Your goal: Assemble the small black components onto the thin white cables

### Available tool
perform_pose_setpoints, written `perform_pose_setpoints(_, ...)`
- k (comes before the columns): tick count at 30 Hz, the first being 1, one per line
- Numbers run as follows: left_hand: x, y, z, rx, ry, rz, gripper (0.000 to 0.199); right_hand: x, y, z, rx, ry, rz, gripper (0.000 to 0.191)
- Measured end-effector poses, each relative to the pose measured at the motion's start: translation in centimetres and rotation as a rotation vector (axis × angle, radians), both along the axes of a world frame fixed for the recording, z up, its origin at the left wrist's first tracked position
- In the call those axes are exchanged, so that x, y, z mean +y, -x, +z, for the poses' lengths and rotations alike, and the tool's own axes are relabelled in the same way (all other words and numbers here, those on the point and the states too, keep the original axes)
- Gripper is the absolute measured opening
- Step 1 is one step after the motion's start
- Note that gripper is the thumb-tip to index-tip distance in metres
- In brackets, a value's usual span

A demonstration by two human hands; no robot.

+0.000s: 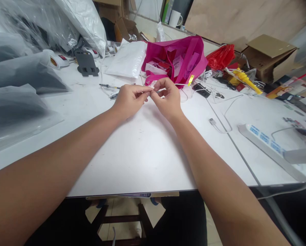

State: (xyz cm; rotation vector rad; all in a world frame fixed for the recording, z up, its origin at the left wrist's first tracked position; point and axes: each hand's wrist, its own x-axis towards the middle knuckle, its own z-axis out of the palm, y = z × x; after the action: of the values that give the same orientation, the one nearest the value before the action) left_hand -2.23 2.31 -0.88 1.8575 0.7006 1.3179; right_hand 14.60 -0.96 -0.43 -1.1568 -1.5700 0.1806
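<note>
My left hand (131, 99) and my right hand (168, 97) meet above the white table (140, 153), fingertips pinched together. Between them is a small, thin thing, mostly hidden by the fingers, and I cannot make out its kind. Both hands are closed, thumbs pressed against the index fingers. Just left of my left hand lies a thin dark pen-like stick (108, 86). Beyond my right hand stands a magenta bag (201, 56) with small boxes inside. A white cable with a yellow tag (191, 80) runs beside that hand; whether it reaches the fingers is unclear.
Plastic-wrapped bundles (19, 92) line the left side. A black phone stand (86, 63) and a white padded envelope (127, 58) lie at the back. On the right are a power strip (263, 140), a USB cable (219, 128) and a cardboard box (269, 54). Another person's hand shows at the right edge.
</note>
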Motion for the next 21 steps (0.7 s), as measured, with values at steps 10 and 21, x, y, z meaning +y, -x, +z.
perform_pose_setpoints(10, 0.03, 0.34, -0.08, 0.084, -0.138, 0.046, 0.018, -0.34, 0.32, 0.15, -0.068, -0.048, -0.071, 0.011)
perform_pose_setpoints(21, -0.24, 0.23, 0.20, 0.084, -0.092, 0.031, 0.018, -0.33, 0.05, 0.16, -0.082, -0.031, -0.073, 0.010)
